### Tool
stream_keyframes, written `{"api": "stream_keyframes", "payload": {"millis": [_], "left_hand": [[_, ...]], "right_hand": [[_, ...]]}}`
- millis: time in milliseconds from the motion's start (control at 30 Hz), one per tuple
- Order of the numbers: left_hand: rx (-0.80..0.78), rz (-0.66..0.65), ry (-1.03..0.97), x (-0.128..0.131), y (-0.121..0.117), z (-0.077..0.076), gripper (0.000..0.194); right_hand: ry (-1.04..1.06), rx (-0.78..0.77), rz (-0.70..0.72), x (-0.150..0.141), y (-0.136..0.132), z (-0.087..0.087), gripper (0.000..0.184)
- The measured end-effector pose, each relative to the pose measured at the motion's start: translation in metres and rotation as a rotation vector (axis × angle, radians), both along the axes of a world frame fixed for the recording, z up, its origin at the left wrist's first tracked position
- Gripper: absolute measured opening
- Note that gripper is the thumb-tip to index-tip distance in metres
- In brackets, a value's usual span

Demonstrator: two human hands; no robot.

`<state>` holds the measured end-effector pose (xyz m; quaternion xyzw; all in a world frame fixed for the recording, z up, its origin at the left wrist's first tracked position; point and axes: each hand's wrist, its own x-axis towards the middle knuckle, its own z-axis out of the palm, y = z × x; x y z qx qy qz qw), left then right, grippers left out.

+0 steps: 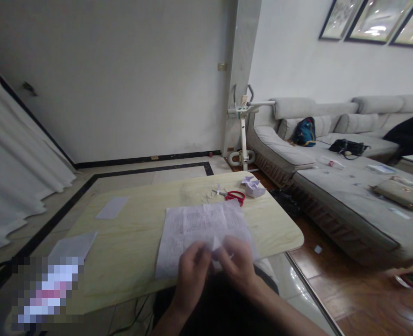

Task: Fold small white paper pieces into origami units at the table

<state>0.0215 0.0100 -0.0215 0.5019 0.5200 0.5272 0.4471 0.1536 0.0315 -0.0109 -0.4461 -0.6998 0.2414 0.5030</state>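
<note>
Between my two hands is a small piece of folded white paper (216, 243), its pointed tip showing above the fingers. My left hand (195, 268) pinches it from the left, and my right hand (237, 263) grips it from the right, slightly smeared by motion. Both are at the table's near edge, over a large creased sheet of printed paper (195, 224). Beyond that sheet lie red-handled scissors (235, 196) with thin paper scraps (208, 195) beside their blades. Folded paper pieces (254, 187) stand at the far right corner.
The pale wooden table (129, 261) also bears a small white sheet (112, 207) and a stack of paper (74, 245) at left. A grey sofa (339, 186) with bags stands right, near white exercise equipment (243, 135). A person in dark clothing (411, 130) is at far right.
</note>
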Motion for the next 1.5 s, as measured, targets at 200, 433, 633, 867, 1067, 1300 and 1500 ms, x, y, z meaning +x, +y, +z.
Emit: {"api": "stream_keyframes", "payload": {"millis": [200, 433, 633, 867, 1067, 1300, 1500], "left_hand": [[0.063, 0.033, 0.070, 0.000, 0.004, 0.001, 0.029], [0.076, 0.031, 0.058, -0.001, 0.001, 0.000, 0.028], [0.010, -0.030, -0.014, -0.001, -0.001, 0.006, 0.032], [0.010, -0.177, -0.037, -0.011, 0.000, 0.011, 0.028], [0.066, -0.142, 0.088, -0.009, 0.000, 0.023, 0.031], [0.125, -0.008, 0.168, -0.010, 0.002, 0.019, 0.025], [0.232, 0.034, 0.222, -0.010, 0.004, 0.022, 0.014]], "right_hand": [[-0.044, -0.188, 0.077, 0.003, 0.006, 0.000, 0.026], [-0.074, -0.140, 0.194, 0.005, 0.006, -0.005, 0.028], [-0.077, 0.018, 0.142, 0.007, 0.003, -0.004, 0.031], [-0.152, 0.128, 0.180, 0.014, -0.001, 0.005, 0.030], [-0.161, 0.129, 0.226, 0.014, 0.001, 0.002, 0.025], [-0.038, -0.006, 0.237, 0.018, 0.005, 0.004, 0.010], [0.124, -0.112, 0.197, 0.011, 0.007, 0.009, 0.010]]}}
